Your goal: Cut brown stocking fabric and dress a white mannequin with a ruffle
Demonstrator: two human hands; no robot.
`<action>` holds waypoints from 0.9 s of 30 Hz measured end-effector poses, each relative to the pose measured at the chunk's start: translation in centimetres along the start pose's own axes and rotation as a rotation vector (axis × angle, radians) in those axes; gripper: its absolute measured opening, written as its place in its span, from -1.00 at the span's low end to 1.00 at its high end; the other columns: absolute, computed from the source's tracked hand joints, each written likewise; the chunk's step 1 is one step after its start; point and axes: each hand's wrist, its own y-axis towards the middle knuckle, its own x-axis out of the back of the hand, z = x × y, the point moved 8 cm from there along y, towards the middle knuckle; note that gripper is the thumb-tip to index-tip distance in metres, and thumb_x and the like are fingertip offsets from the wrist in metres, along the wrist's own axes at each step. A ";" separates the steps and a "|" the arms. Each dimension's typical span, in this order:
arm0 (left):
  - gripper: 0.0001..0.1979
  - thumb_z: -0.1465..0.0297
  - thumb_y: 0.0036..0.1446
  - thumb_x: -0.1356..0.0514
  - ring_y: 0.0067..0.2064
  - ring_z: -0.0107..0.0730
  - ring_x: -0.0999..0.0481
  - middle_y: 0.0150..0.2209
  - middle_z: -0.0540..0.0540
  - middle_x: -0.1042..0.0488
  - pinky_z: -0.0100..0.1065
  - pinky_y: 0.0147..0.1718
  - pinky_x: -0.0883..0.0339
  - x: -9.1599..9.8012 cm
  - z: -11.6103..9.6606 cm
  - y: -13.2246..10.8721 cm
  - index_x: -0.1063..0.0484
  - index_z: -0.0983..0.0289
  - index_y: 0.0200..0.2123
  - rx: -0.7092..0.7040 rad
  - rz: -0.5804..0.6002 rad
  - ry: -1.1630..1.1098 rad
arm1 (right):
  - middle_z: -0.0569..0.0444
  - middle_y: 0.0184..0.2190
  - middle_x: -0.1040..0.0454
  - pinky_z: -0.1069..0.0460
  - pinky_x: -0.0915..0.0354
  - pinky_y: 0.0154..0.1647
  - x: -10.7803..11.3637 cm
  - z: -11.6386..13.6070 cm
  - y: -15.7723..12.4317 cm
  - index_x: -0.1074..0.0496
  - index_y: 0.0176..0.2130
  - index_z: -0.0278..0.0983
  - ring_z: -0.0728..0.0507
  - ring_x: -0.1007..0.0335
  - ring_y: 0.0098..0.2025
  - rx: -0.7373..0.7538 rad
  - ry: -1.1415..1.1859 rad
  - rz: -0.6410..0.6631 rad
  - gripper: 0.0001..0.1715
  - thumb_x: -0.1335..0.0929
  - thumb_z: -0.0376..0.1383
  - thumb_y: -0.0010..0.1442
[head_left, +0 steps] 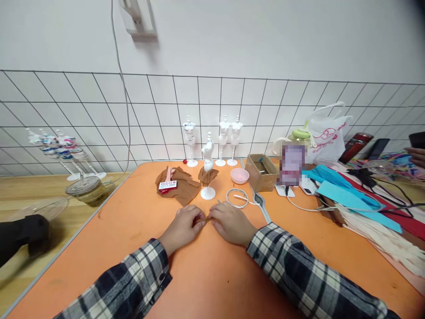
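Observation:
My left hand (186,223) and my right hand (232,223) meet low over the orange tabletop, fingers pinched. Between them runs a thin strip of brown cloth (208,218), gripped at both ends; most of it is hidden by the fingers. Just beyond stands a small white dress-form mannequin (208,153) with brown fabric (207,176) gathered round its lower part. Left of it lies a larger piece of brown cloth (186,188), with a red and white packet (168,186) on top. A white ring-shaped coil (237,198) rests beyond my right hand.
Three more mannequins (190,139) stand along the tiled wall. A pink bowl (239,176), a cardboard box (261,173) and a propped phone (292,164) sit at back right. Blue fabric strips (358,204) and cables cover the right side. A jar (86,190) stands left; a co-worker's hand (416,156) shows far right.

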 end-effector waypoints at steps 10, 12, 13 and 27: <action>-0.59 0.29 0.08 -0.24 -0.37 -0.39 -0.39 -0.39 -0.03 -0.37 -0.38 -0.33 -0.28 -1.4 1.9 0.3 -0.37 0.26 0.01 0.130 0.017 -0.478 | 0.12 -0.35 -0.52 0.04 -0.21 -0.27 -0.6 -3.5 0.0 -0.51 -0.33 -0.21 -0.07 -0.36 -0.29 -0.284 0.325 -0.073 -0.90 -0.36 -0.38 0.14; -0.61 0.28 0.04 -0.26 -0.39 -0.41 -0.34 -0.41 -0.04 -0.33 -0.39 -0.36 -0.25 -1.5 2.0 0.3 -0.39 0.27 -0.05 0.139 0.031 -0.471 | 0.11 -0.32 -0.50 0.07 -0.22 -0.32 -0.5 -4.3 -0.2 -0.46 -0.31 -0.24 -0.06 -0.37 -0.29 -0.344 0.445 -0.135 -0.91 -0.34 -0.39 0.15; -0.67 0.28 0.04 -0.26 -0.40 -0.43 -0.32 -0.43 -0.06 -0.30 -0.40 -0.38 -0.23 -1.8 1.8 0.2 -0.42 0.28 -0.13 0.131 0.069 -0.469 | 0.12 -0.35 -0.48 0.08 -0.20 -0.36 -0.5 -4.7 -0.3 -0.43 -0.29 -0.24 -0.05 -0.36 -0.33 -0.369 0.501 -0.150 -0.91 -0.31 -0.38 0.17; -0.59 0.14 0.22 -0.09 -0.43 -0.37 -0.19 -0.56 -0.02 -0.22 -0.32 -0.40 -0.08 2.0 -2.5 -0.7 -0.20 0.25 -0.58 -0.251 -0.087 -0.096 | 0.08 -0.34 -0.50 0.09 -0.04 -0.39 -0.4 -3.5 -0.4 -0.33 -0.14 -0.23 -0.07 -0.40 -0.32 -0.339 0.084 0.110 -0.83 -0.19 -0.30 0.35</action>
